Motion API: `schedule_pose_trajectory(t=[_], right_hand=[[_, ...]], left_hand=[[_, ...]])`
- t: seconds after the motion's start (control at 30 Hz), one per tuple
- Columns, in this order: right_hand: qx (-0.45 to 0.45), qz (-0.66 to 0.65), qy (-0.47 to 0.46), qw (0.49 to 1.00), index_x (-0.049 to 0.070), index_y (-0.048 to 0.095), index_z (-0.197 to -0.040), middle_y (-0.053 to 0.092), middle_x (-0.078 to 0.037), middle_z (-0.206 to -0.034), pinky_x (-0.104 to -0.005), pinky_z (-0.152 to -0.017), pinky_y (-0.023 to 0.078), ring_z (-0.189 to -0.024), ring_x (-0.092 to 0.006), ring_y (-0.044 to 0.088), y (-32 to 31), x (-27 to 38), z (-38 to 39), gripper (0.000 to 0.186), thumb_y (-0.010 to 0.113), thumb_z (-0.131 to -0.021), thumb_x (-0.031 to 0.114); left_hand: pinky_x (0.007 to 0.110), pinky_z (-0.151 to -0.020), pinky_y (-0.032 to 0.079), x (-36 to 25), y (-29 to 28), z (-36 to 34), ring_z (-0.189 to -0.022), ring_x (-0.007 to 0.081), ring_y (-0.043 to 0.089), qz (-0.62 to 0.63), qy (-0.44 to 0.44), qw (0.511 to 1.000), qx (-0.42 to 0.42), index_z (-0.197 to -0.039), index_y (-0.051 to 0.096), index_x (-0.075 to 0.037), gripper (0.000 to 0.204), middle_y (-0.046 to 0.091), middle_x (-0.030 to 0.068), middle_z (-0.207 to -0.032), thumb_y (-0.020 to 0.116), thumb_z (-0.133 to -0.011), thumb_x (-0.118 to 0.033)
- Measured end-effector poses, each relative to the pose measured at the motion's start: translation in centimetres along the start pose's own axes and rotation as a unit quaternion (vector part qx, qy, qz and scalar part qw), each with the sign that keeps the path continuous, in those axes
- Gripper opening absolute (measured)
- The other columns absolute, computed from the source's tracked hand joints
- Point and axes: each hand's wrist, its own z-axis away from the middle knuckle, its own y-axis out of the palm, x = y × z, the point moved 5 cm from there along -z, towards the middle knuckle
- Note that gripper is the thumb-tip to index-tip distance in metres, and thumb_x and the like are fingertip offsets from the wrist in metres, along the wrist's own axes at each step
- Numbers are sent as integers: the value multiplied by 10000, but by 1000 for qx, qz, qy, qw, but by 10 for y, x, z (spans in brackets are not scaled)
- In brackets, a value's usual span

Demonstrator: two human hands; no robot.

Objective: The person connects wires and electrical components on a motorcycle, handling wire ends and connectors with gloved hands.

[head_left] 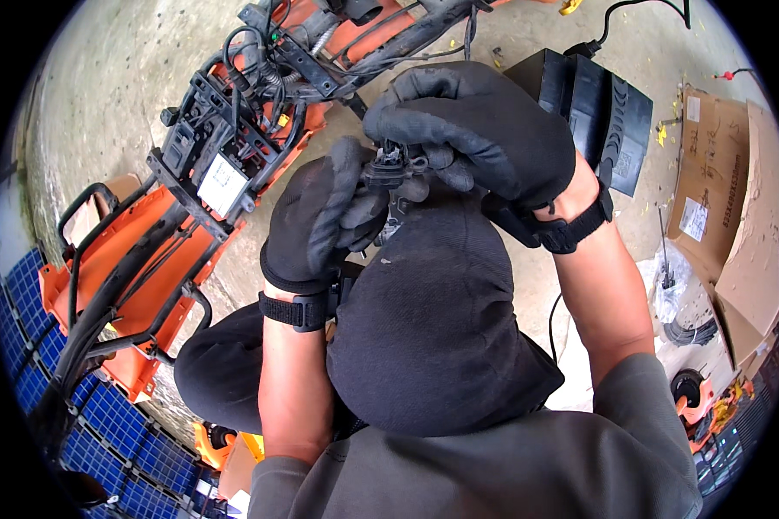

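Just beyond my knee, both black-gloved hands close on a small dark mechanical part [388, 170] with a block-like body and a small loop on its right side. My left hand [325, 212] grips it from the left with the fingers curled in. From the right and above, my right hand [485, 130] pinches it, fingertips pressed together. Its exact kind cannot be made out, since the gloves cover much of it. To the left of my hands lies an orange vehicle frame [134, 268] with black tubes, and bundled wires [260, 73] run along its far part.
A black box-like unit [593, 112] with a cable stands right of my right hand. Farther right is an open cardboard carton [710, 190], with a clear plastic bag [669, 281] and coiled black cable [692, 333] beside it. Blue grid panels [125, 445] lie at the lower left.
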Motion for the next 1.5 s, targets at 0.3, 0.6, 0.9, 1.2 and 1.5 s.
schedule_pose_trajectory(t=[0.3,0.6,0.9,1.2,1.5], right_hand=[[-63,-289,343,892,-19,644,-992,607,-46,-676,-208,-478,412,-500,-54,518,-12,26,7,219,563,-949,179],[-52,-242,347,905,11,684,-1084,662,-21,-817,-208,-582,454,-669,-58,573,-22,30,16,242,563,-954,174],[-9,-23,147,989,-14,640,-926,643,-116,-729,-332,-638,491,-666,-157,604,-33,41,0,295,649,-854,273],[-78,-191,318,925,-6,659,-918,610,-34,-706,-224,-543,457,-593,-76,585,-23,33,21,270,613,-915,260],[-219,-330,371,840,-31,641,-1068,651,-59,-835,-242,-600,494,-683,-87,604,-7,49,46,209,571,-953,129]], left_hand=[[305,-803,532,-3,13,-11,-902,207,666,393,-287,869,91,-1161,620,-10,352,690,110,-1023,499,-987,-292],[283,-869,492,-3,25,-1,-973,153,613,565,-346,746,60,-1187,588,53,470,650,113,-1077,539,-955,-352],[262,-817,474,-18,9,-20,-911,148,591,497,-312,804,96,-1157,593,58,488,642,92,-1030,529,-911,-358],[262,-810,474,-17,9,-13,-889,154,599,489,-366,787,84,-1153,598,61,465,648,99,-1019,510,-900,-318],[266,-843,461,-16,16,-12,-908,142,592,506,-351,780,110,-1095,633,47,409,653,92,-1022,509,-920,-302]])
